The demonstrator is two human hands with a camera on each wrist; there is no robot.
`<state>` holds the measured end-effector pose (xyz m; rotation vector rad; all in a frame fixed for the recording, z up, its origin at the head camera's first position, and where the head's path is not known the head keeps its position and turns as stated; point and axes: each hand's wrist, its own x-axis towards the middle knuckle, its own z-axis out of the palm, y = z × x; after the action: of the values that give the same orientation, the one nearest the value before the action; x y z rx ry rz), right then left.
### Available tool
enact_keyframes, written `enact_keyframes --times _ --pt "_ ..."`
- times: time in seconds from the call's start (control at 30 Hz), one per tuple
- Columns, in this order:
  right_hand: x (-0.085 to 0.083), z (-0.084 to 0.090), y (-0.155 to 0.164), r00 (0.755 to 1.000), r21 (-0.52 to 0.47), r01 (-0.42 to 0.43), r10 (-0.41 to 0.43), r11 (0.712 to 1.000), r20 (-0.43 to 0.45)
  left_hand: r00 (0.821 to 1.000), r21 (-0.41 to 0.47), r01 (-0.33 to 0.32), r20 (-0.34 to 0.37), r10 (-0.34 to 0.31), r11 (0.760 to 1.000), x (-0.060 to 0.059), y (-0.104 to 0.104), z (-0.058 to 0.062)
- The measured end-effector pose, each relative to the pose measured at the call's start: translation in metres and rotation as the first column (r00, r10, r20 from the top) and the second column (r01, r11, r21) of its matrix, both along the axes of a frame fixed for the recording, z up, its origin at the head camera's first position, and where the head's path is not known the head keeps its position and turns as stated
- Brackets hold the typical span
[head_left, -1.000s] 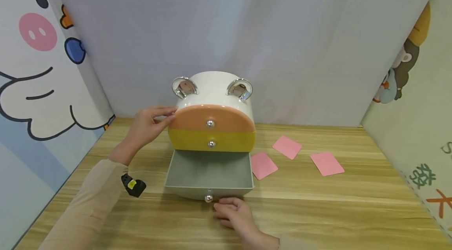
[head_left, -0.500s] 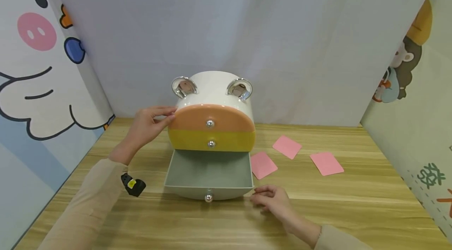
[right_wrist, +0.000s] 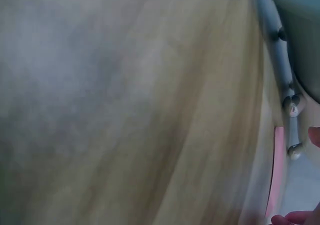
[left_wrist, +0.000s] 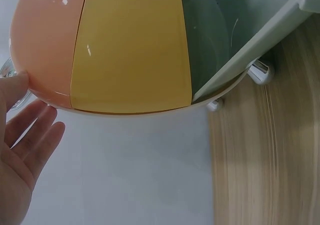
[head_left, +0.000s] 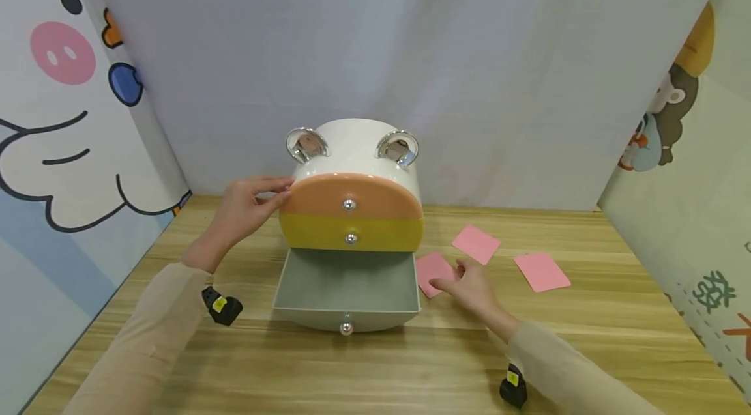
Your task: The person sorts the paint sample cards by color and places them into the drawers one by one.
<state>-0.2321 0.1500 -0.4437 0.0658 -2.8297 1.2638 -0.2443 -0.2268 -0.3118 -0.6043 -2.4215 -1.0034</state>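
The green drawer is pulled out of the box. The left hand rests flat on the box's side, fingers straight. The right hand touches a pink card with loose fingers.

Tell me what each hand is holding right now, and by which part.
Neither grips anything. The left hand rests straight fingers on the drawer box's left side; the right hand touches the nearest pink card.

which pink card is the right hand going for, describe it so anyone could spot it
Start at the white drawer box in the middle of the wooden table, with its green bottom drawer pulled open. Just right of that drawer lies a pink card, and the right hand has its fingertips on it. Of the three pink cards, it alone lies next to the drawer; the other two lie farther right, untouched.
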Motion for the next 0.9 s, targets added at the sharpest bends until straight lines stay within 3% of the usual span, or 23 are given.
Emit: enact_keyframes --times 0.2,0.4,0.6,0.9 --pt "-0.006 -0.006 -0.014 1.0 0.215 0.01 -0.005 0.977 -0.024 1.0 0.001 0.007 -0.005 -0.007 1.0 0.001 0.0 0.001" --pt "-0.005 -0.006 -0.023 0.999 0.33 0.028 -0.02 0.944 -0.026 1.0 0.001 0.008 -0.006 -0.008 1.0 0.0 0.0 0.0" --pt "-0.006 -0.005 -0.023 0.999 0.367 0.034 -0.02 0.93 -0.041 1.0 0.006 0.01 0.0 -0.01 1.0 0.001 0.0 0.0" --pt "-0.008 -0.009 -0.017 0.997 0.355 0.014 0.014 0.935 -0.077 1.0 0.004 0.004 0.0 -0.004 1.0 0.001 0.0 0.001"
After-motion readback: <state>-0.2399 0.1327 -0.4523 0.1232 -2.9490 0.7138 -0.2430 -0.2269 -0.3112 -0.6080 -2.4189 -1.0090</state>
